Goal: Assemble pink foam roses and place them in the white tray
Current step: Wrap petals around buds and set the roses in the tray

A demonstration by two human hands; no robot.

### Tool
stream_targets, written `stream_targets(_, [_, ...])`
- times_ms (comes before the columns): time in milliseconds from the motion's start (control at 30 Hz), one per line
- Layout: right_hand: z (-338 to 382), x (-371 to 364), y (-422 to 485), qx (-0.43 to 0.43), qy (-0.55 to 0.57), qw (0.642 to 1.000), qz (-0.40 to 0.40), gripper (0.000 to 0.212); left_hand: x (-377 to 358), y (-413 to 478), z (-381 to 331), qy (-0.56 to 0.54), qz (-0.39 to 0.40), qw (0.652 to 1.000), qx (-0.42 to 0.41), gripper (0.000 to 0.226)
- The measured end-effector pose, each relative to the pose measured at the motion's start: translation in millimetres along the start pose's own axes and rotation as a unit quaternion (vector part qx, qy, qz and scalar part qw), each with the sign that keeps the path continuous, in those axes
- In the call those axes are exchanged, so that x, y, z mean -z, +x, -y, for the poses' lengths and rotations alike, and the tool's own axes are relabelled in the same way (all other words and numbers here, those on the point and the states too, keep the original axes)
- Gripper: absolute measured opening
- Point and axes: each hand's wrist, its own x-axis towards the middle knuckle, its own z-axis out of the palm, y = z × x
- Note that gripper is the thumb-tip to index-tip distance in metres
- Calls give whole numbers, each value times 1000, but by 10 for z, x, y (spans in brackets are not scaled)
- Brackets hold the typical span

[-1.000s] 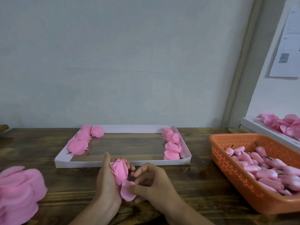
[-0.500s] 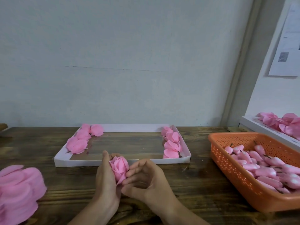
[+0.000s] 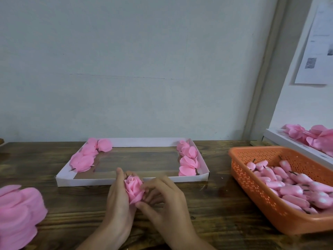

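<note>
A pink foam rose (image 3: 134,188) is held upright above the table, just in front of the white tray (image 3: 129,180). My left hand (image 3: 118,199) grips it from the left, fingers curled behind it. My right hand (image 3: 162,201) pinches its lower right side with thumb and fingertips. In the tray, several finished roses (image 3: 83,158) lie along the left side and several more roses (image 3: 188,160) along the right side. The tray's middle shows bare.
A stack of loose pink petals (image 3: 17,213) lies at the left table edge. An orange basket (image 3: 255,193) of pink rose buds (image 3: 292,186) stands at the right. Behind it, a second white tray (image 3: 281,140) holds more roses. A wall rises right behind the table.
A loose petal hanging below the rose has been wrapped up against it. My right hand has moved up close to the rose's side.
</note>
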Motion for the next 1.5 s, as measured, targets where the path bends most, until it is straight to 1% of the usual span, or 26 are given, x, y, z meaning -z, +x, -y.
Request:
stream_targets(67, [3, 8, 7, 4, 5, 1000, -7, 20, -4, -16, -8, -1, 14, 1000, -14, 53])
stream_targets(167, [3, 15, 21, -1, 15, 1000, -14, 18, -13, -31, -12, 4, 23, 999, -23, 54])
stream_targets(300, [-37, 29, 47, 8, 22, 999, -23, 11, -46, -52, -23, -5, 23, 1000, -5, 50])
stream_targets(433, [-46, 57, 72, 12, -1, 1000, -24, 12, -63, -95, -20, -15, 30, 999, 32, 47])
stream_targets(600, [-47, 94, 81, 9, -5, 1000, -23, 10, -90, -128, -24, 19, 52, 998, 43, 51])
stream_targets(700, [-43, 93, 78, 28, -45, 998, -22, 6, -91, -109, -14, 18, 65, 996, 63, 53])
stream_targets(867, [-50, 64, 61, 64, -108, 991, -44, 11, -39, -76, -3, 26, 105, 991, 81, 64])
stream_targets(967, [-27, 89, 76, 38, -130, 988, -68, 22, -17, -71, 20, 56, 136, 986, 76, 72])
stream_targets(1133, [-25, 105, 71, 1, -117, 991, -68, 28, 24, -74, -5, 84, 179, 979, 47, 87])
stream_targets(1233, [-20, 133, 83, -8, -99, 991, -88, 25, -18, -101, -45, 86, 227, 970, 2, 80])
stream_targets(1300, [-16, 141, 92, -7, -82, 992, -93, 20, -27, -106, -65, 92, 243, 966, -15, 73])
stream_targets(1433, [-25, 124, 79, -11, -61, 994, -91, 19, 6, -78, -61, 122, 244, 962, -10, 54])
stream_targets(1500, [-40, 112, 67, -24, -46, 995, -90, 20, 1, -79, -43, 127, 233, 964, -10, 53])
